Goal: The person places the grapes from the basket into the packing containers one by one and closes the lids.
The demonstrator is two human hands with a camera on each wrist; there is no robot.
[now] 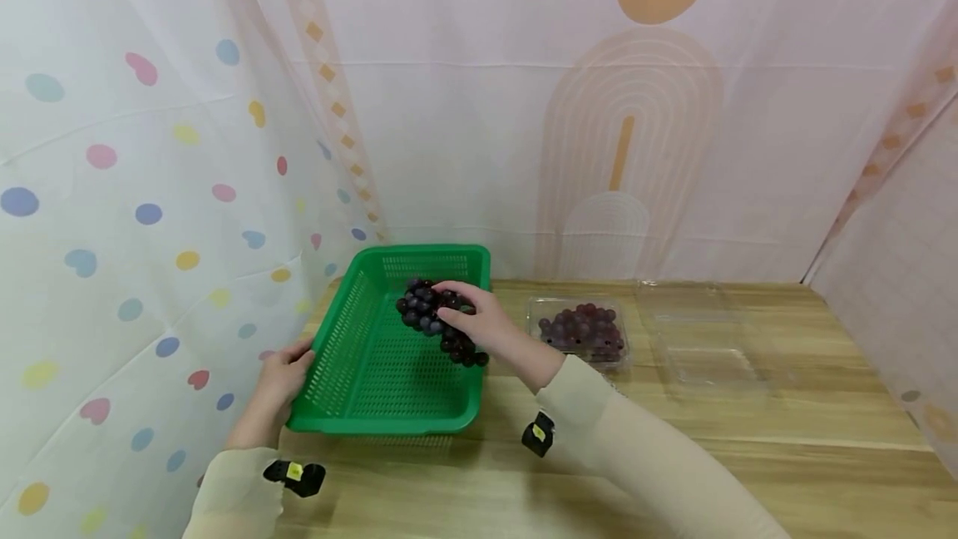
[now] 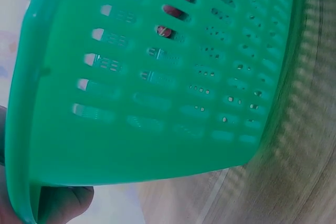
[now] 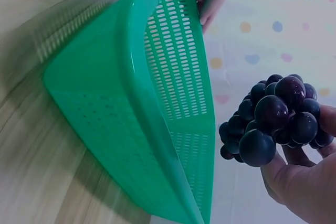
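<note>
A bunch of dark purple grapes [image 1: 424, 307] is held in my right hand [image 1: 482, 324], above the right side of a green plastic basket [image 1: 389, 425]. In the right wrist view the grapes [image 3: 273, 119] hang beyond the basket's rim, with the thumb and fingers around the bunch. My left hand [image 1: 280, 381] grips the basket's left rim near its front corner. Slotted holes pierce the basket's wall [image 2: 131, 145] in the left wrist view, where part of the left hand [image 2: 65, 203] shows at the rim.
Right of the basket, a clear plastic box [image 1: 535, 306] holds another bunch of red-purple grapes [image 1: 582, 327]. A clear open container [image 1: 711, 364] stands farther right on the wooden table [image 1: 823, 456]. Patterned curtains [image 1: 464, 106] enclose the back and sides.
</note>
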